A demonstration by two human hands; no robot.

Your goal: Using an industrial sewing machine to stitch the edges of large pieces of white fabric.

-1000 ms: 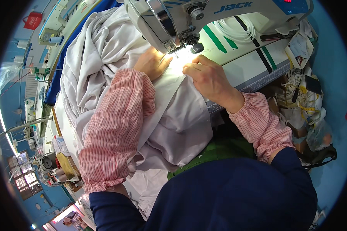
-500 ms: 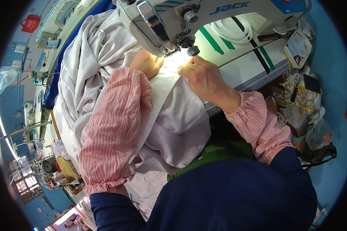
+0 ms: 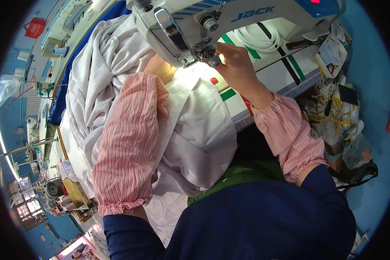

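Note:
Pale grey-lilac cloth (image 3: 203, 125) lies in a big heap under the head of a white sewing machine (image 3: 264, 21). On this cloth beside the needle area rests my left hand (image 3: 159, 69); the machine head and bright light hide its fingertips. My right hand (image 3: 239, 69) is lifted off the cloth. Its fingers are curled about a small dark knob (image 3: 214, 60) low on the machine head, thumb below and index finger above. Glare washes out the needle and presser foot. A small red spot (image 3: 214, 81) shows on the work surface beside the cloth.
A coil of white tubing (image 3: 260, 39) lies on the machine bed among green and black stripes. Along the table's front edge runs a ruler strip (image 3: 299, 88). A box of small items (image 3: 331, 56) and tangled tapes (image 3: 340, 108) are at right; further machines stand at left.
My right hand has left the cloth by the needle and risen to the dark knob. The red spot and more of the table now show. My left hand has shifted slightly left.

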